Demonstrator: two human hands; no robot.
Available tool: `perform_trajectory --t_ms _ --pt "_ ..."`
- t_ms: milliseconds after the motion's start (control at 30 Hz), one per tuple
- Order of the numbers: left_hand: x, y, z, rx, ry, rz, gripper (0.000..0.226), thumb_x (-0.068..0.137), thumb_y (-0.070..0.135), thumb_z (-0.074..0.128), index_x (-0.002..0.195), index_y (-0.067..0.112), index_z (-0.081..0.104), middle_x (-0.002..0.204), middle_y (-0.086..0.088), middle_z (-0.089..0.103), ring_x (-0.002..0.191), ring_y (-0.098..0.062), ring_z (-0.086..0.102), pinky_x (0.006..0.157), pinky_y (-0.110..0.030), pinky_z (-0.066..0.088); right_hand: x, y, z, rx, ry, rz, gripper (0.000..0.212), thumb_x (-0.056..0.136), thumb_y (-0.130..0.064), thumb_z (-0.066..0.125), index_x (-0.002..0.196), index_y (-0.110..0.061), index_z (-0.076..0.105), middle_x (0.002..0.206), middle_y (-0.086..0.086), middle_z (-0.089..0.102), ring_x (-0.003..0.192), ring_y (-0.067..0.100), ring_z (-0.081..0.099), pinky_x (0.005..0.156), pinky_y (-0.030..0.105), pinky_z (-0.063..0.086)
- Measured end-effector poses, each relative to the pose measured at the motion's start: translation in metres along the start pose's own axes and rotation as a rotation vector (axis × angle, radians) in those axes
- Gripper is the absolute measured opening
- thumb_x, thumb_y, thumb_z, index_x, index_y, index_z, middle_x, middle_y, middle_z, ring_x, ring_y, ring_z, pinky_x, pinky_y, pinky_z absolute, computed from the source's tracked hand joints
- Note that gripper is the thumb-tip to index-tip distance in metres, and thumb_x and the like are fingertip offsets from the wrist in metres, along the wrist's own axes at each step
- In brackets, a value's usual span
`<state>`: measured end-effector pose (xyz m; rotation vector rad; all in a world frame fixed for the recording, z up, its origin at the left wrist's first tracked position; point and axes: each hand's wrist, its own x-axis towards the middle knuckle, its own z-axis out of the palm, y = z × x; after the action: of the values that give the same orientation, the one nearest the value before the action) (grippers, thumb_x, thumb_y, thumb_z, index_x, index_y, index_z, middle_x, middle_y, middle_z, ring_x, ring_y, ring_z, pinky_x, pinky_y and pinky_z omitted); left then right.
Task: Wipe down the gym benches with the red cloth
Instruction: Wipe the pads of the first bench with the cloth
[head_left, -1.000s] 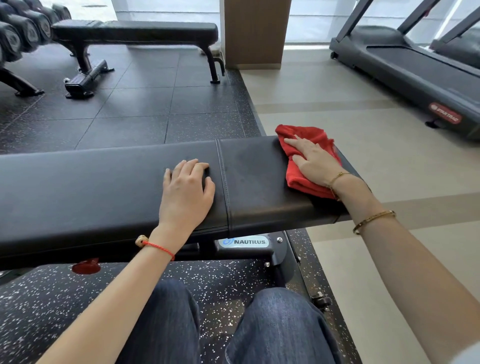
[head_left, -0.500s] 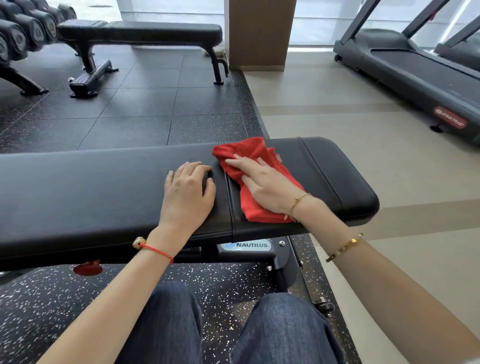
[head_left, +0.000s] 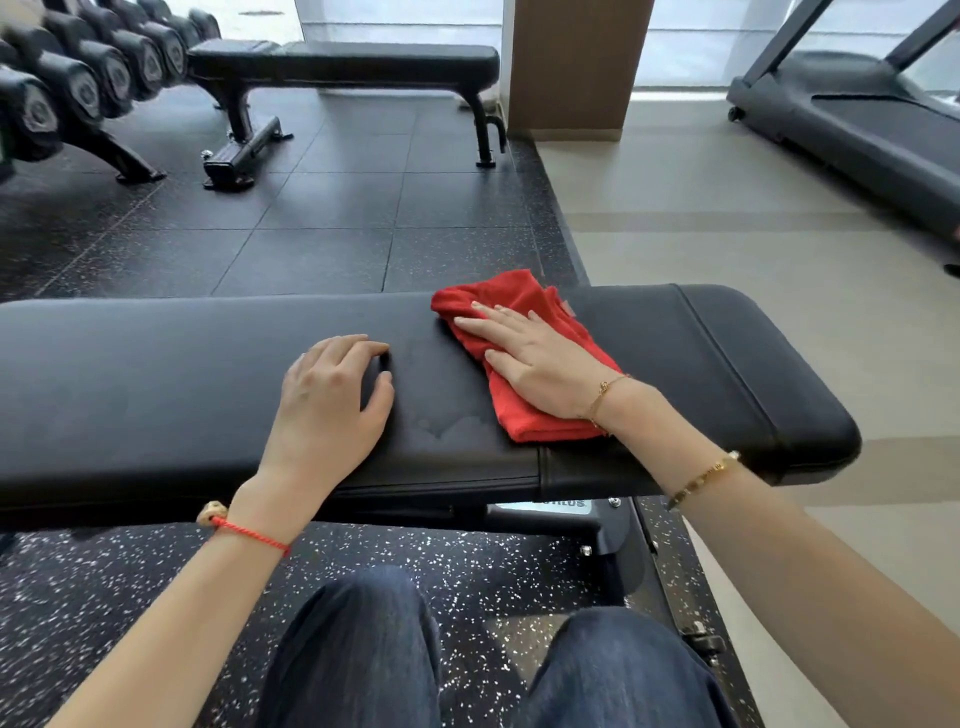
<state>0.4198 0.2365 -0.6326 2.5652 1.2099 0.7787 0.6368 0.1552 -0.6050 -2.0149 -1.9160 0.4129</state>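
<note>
I see my right grip (head_left: 540, 358) pressing flat, fingers straight, on the red cloth (head_left: 524, 410), which lies right of centre on the near counter (head_left: 156, 374). My left grip (head_left: 332, 395) rests beside it, fingers loosely curled, holding nothing.

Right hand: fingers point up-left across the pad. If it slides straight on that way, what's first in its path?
The right hand, flat on the red cloth, points toward the far edge of the near bench. It passes beyond the left hand, so only bare pad, then the edge; depth unclear.
</note>
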Motion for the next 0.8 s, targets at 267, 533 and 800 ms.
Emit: perform_trajectory --t_ms 267,533,800 --pt "0.003 -0.029 -0.020 0.012 -0.030 -0.017 0.031 0.091 0.018 0.060 0.121 0.012 0.064 0.130 -0.007 0.061 0.127 -0.028 0.051 0.108 -0.045 0.036 0.014 -0.033 0.017 -0.069 0.017 0.041 0.049 0.104 -0.024 0.029 0.152 -0.032 0.020 0.162 -0.009 0.008 0.150 0.014 0.002 0.122 0.037 -0.003" --pt "-0.003 -0.070 -0.054 0.037 -0.035 -0.026 0.037 0.091 0.015 0.060 0.128 0.008 0.060 0.135 -0.011 0.058 0.132 -0.032 0.047 0.113 -0.052 0.034 0.046 -0.104 0.056 -0.149 0.072 0.078 0.050 0.102 -0.027 0.030 0.152 -0.030 0.020 0.162 -0.005 0.009 0.149 0.018 0.006 0.121 0.041 0.000" --pt "-0.009 -0.103 -0.065 0.036 -0.068 -0.041 0.043 0.094 0.021 0.057 0.136 0.013 0.054 0.142 -0.010 0.051 0.138 -0.032 0.040 0.116 -0.054 0.026 -0.006 -0.094 0.053 -0.181 0.160 0.282 0.054 0.098 -0.043 0.037 0.149 -0.044 0.020 0.160 -0.014 0.013 0.149 0.026 0.006 0.120 0.042 -0.004"
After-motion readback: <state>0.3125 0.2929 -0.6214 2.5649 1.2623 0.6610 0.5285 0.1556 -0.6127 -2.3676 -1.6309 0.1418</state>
